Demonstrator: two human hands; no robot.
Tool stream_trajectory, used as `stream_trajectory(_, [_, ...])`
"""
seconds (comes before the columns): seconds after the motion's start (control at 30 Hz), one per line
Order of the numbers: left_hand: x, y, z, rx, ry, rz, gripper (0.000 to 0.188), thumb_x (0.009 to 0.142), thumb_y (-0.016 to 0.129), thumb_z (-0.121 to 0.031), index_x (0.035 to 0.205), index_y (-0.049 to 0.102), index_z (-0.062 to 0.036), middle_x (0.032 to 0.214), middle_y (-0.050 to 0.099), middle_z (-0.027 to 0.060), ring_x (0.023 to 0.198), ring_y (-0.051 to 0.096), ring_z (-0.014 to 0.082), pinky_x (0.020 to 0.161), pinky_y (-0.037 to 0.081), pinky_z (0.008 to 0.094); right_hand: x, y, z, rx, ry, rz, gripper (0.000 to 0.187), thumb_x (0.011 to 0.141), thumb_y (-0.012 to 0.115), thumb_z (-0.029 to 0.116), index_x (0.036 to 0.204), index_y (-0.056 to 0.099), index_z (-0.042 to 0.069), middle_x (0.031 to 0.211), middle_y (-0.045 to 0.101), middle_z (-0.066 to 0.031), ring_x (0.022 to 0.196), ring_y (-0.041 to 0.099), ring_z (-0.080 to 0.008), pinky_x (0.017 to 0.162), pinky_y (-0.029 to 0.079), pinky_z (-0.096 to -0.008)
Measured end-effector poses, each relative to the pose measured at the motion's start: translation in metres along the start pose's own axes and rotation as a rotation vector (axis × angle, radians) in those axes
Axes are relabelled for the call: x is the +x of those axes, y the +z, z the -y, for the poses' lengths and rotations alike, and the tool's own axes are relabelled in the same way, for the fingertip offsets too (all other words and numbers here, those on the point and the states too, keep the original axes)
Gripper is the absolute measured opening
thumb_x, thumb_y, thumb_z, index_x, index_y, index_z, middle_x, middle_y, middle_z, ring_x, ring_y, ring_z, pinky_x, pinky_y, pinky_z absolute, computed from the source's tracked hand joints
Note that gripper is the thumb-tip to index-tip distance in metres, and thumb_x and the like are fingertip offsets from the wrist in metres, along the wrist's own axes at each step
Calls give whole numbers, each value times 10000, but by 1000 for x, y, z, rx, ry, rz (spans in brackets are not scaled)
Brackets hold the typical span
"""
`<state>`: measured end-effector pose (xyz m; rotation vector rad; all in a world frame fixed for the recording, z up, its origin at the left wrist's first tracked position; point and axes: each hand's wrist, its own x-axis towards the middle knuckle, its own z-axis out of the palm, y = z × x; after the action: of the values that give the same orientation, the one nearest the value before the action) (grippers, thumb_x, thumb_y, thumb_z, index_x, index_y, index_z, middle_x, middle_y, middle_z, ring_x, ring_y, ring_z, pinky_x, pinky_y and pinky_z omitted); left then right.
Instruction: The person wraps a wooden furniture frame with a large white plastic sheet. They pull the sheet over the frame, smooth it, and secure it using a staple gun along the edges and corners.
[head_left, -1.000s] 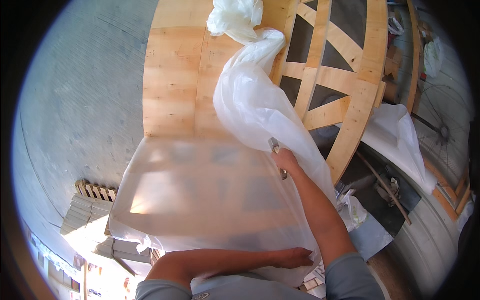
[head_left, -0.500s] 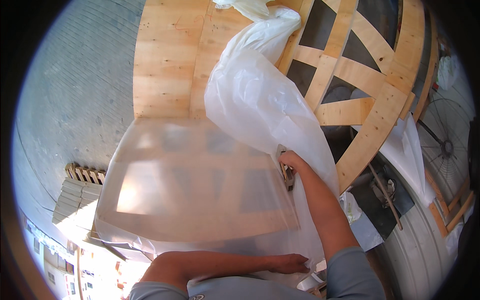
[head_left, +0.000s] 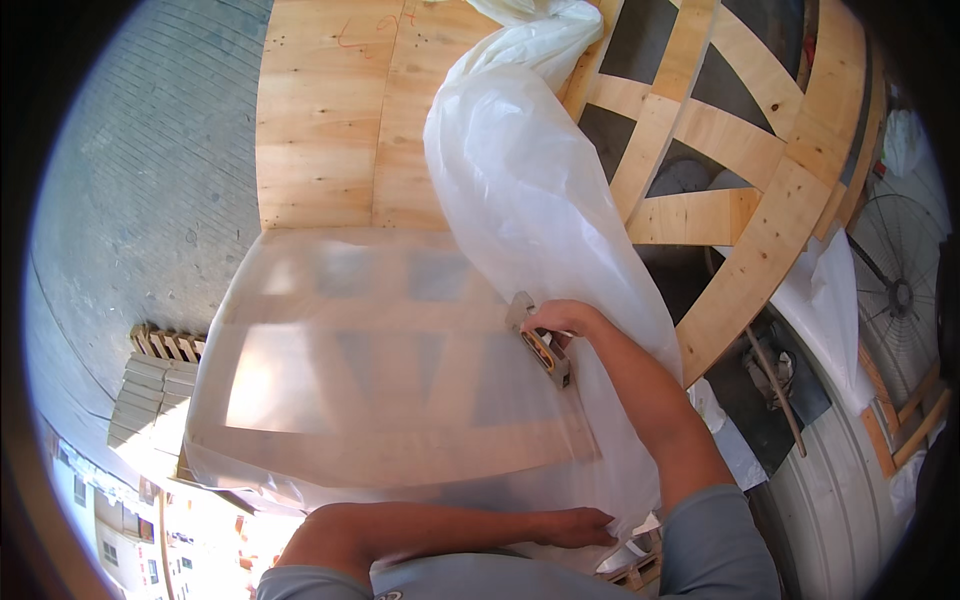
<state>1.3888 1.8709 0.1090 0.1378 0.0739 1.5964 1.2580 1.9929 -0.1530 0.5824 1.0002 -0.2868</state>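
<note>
Sheeting (head_left: 400, 390) over wooden frame (head_left: 760, 250) | right hand (head_left: 562, 320) grips knife (head_left: 540, 345) | left hand (head_left: 575, 525) pins sheeting

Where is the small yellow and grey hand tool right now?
Right of centre, the yellow and grey hand tool sits in the right hand, pressed on the translucent plastic sheet.

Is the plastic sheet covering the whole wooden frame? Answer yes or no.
No: the plastic sheet covers only the near part of the wooden frame, whose far planks and crossed slats lie bare.
</note>
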Motion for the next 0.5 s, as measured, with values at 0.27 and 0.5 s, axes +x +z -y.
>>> stream_trajectory(0.27, [1,0,4,68,-21,-37,378,967,517,-311,1091,564,43,1013,616,195,919,556,275,853,431,398,20,-21,-40,-144,259,-177,446,820,626,329,1111,625,-9,1053,657,-226,824,691,-354,704,592,-483])
stream_trajectory(0.5, [1,0,12,48,20,-44,375,966,523,-305,1063,562,55,983,617,211,894,551,274,845,432,403,28,-20,-41,-118,203,-239,404,801,603,309,1059,639,0,1020,667,-197,863,687,-347,684,586,-498])
